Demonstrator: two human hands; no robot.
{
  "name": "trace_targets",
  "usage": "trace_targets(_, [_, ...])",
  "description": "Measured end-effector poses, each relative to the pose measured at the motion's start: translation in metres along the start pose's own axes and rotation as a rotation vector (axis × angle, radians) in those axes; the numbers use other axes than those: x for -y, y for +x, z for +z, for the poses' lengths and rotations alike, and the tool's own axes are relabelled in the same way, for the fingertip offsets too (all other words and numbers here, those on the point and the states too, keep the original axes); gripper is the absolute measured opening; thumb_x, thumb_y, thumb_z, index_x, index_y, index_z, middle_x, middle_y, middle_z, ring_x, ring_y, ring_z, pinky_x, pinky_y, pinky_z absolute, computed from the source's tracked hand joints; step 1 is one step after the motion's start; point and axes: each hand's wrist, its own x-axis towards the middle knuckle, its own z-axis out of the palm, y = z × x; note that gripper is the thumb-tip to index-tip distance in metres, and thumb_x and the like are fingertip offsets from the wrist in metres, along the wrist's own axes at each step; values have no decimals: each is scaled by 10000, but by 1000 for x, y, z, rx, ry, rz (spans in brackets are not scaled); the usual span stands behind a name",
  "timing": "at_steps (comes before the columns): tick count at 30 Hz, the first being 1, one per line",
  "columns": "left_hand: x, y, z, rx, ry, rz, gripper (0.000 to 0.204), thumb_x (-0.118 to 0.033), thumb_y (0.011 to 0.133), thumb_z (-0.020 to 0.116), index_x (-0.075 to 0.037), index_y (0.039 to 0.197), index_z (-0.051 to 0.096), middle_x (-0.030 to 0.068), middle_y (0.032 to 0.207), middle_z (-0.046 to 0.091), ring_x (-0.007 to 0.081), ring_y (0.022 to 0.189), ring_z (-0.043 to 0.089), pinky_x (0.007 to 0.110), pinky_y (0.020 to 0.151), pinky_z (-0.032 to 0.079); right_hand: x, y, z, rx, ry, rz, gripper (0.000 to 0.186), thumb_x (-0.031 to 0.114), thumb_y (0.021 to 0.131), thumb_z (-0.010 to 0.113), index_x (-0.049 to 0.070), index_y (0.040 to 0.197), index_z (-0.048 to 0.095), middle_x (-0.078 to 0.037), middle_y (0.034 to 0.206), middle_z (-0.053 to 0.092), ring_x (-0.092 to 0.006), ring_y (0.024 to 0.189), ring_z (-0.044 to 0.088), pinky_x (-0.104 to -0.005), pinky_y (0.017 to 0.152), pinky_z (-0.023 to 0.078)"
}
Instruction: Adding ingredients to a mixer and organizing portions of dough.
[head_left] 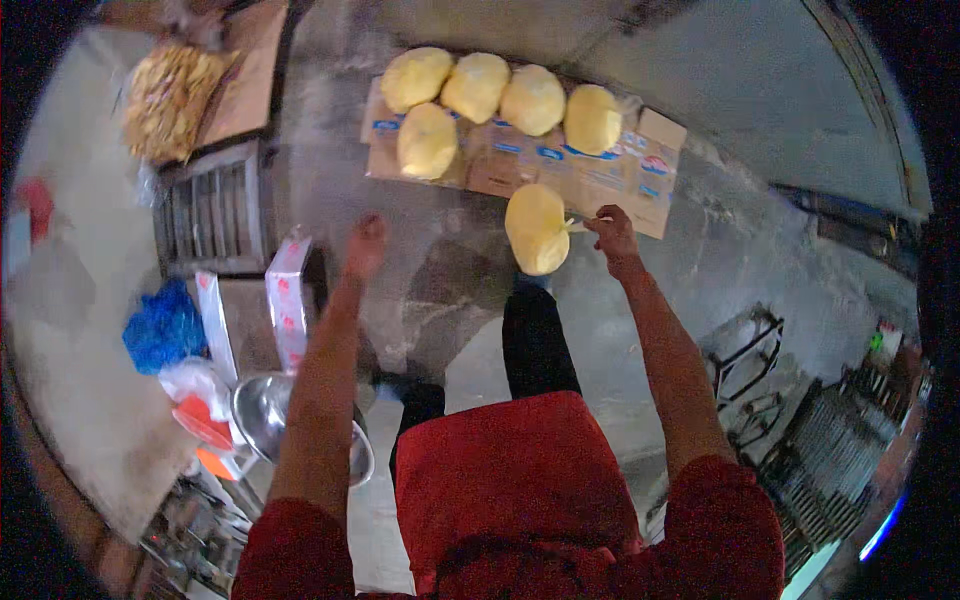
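Note:
My right hand [612,235] pinches the pale tied neck of a plump, full yellow bag [538,228], which hangs just ahead of my foot and close to the near edge of flattened cardboard [495,174]. Several similar rounded yellow bags [533,100] sit on the cardboard at the far side, most in a row, with another yellow bag [428,142] in front of that row. Off to the left, my left hand [369,240] is slightly blurred, its fingers curled and nothing visible in them. It touches nothing that I can see.
At far left, a clear bag of yellow-brown pieces [172,100] lies by a brown board. Nearer on the left are a slatted stool [213,208], a blue plastic bag [163,327] and a steel bowl [262,405]. Dark metal frames [748,355] stand on the right.

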Motion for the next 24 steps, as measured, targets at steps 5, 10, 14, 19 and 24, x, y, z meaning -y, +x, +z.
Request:
trace_targets(5, [-152, 181, 12, -476, 335, 94, 693, -279, 782, 713, 80, 1280, 390, 257, 1231, 524, 368, 1118, 530, 456, 943, 427, -10, -6, -96, -109, -93, 193, 365, 229, 722, 737, 35, 965, 546, -117, 898, 592, -217, 742, 561, -356, 625, 477])
trace_targets(10, [-164, 231, -109, -473, 488, 99, 567, -296, 796, 685, 36, 1209, 481, 239, 1140, 586, 370, 1031, 586, 465, 897, 454, -7, 38, -88, -104, -71, 76, 342, 212, 715, 733, 29, 939, 551, -106, 880, 584, -226, 731, 554, -340, 672, 468])
trace_targets(14, [-173, 253, -1, -274, 472, 61, 382, -355, 832, 619, -48, 1058, 635, 157, 1026, 666, 323, 935, 645, 419, 787, 512, -56, 67, -176, -242, -279, -82, 318, 166, 701, 738, 32, 917, 548, -100, 848, 592, -224, 753, 583, -343, 698, 475])
trace_targets(19, [-124, 247, -76, -309, 751, -57, 311, -289, 794, 639, -76, 1017, 682, 130, 985, 688, 290, 925, 656, 415, 793, 515, -26, 138, -163, -266, -452, -230, 319, 161, 691, 756, 27, 878, 535, -134, 834, 620, -272, 798, 620, -398, 706, 495])
trace_targets(24, [-116, 249, -46, -171, 613, -291, 376, -206, 776, 660, -46, 1114, 623, 100, 970, 692, 252, 893, 658, 373, 764, 521, -31, 228, -193, -321, -534, -540, 372, 237, 713, 745, 26, 961, 564, -158, 939, 630, -302, 862, 628, -424, 733, 517])
